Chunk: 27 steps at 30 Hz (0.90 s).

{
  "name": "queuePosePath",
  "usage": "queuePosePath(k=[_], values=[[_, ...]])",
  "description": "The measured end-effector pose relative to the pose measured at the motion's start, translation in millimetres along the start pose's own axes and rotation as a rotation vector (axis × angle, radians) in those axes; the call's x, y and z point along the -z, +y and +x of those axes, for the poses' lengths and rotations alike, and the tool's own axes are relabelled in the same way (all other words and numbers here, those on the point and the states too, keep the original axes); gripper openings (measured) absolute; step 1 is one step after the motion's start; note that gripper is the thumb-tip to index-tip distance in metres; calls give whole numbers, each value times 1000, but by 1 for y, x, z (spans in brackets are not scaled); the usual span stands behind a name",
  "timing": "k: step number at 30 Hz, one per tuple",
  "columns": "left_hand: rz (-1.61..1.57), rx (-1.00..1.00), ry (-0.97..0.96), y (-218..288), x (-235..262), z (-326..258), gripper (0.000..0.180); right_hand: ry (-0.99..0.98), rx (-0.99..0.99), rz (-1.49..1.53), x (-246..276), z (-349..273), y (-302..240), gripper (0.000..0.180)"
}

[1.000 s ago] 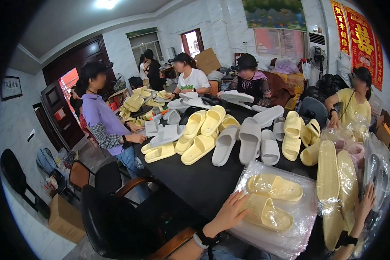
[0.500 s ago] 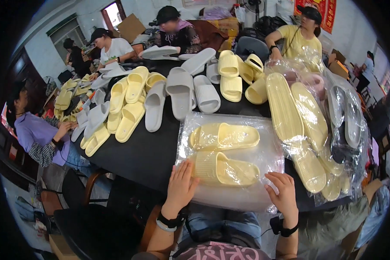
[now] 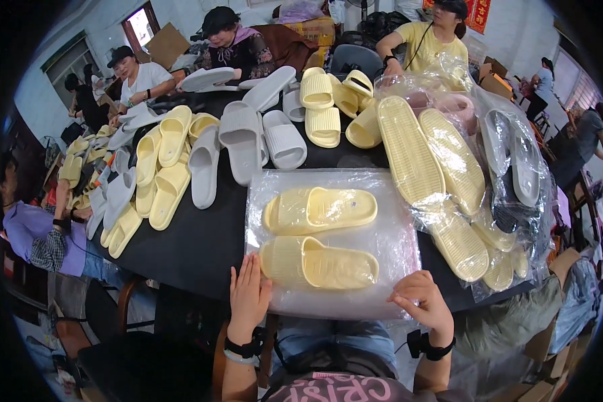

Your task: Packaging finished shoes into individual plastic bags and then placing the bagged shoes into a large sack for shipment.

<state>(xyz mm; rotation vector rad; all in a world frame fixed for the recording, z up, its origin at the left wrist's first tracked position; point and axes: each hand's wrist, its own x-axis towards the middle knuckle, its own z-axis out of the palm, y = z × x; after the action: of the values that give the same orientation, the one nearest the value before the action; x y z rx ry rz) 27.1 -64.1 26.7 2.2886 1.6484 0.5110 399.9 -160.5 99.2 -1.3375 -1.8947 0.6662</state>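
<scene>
A clear plastic bag [image 3: 395,241] lies flat on the black table [image 3: 201,248] in front of me, with two pale yellow slide slippers inside. One slipper [image 3: 318,209] lies farther from me, the other [image 3: 318,262] nearer. My left hand [image 3: 248,295] rests flat with fingers spread on the bag's near left corner, beside the nearer slipper. My right hand [image 3: 422,305] is curled and pinches the bag's near right edge.
Bagged yellow and grey slippers [image 3: 449,167] pile up at my right. Loose grey slippers [image 3: 241,137] and yellow slippers [image 3: 164,174] cover the table's middle and left. Several people sit around the far and left sides. A wooden chair [image 3: 87,321] stands at lower left.
My view has swung right and down from the room to the bag before me. My left hand now lies flatter on the bag's corner and my right hand has closed on its edge.
</scene>
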Motion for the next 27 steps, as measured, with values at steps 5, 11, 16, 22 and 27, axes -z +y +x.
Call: queuePosePath(k=[5, 11, 16, 22, 27], values=[[72, -37, -39, 8, 16, 5, 61, -175, -66, 31, 0, -11, 24, 19], [-86, -104, 69, 26, 26, 26, 59, -293, -233, 503, 26, 12, 30, 37], [-149, -120, 164, 19, 1, 48, 58, -256, -4, 88, 14, 68, 55, 41], [-178, -141, 210, 7, -23, 47, 56, -364, 290, -154, -25, 131, 32, 42], [-198, -148, 217, 3, -26, 45, 57, -632, 420, -292, -57, 175, 37, 31]])
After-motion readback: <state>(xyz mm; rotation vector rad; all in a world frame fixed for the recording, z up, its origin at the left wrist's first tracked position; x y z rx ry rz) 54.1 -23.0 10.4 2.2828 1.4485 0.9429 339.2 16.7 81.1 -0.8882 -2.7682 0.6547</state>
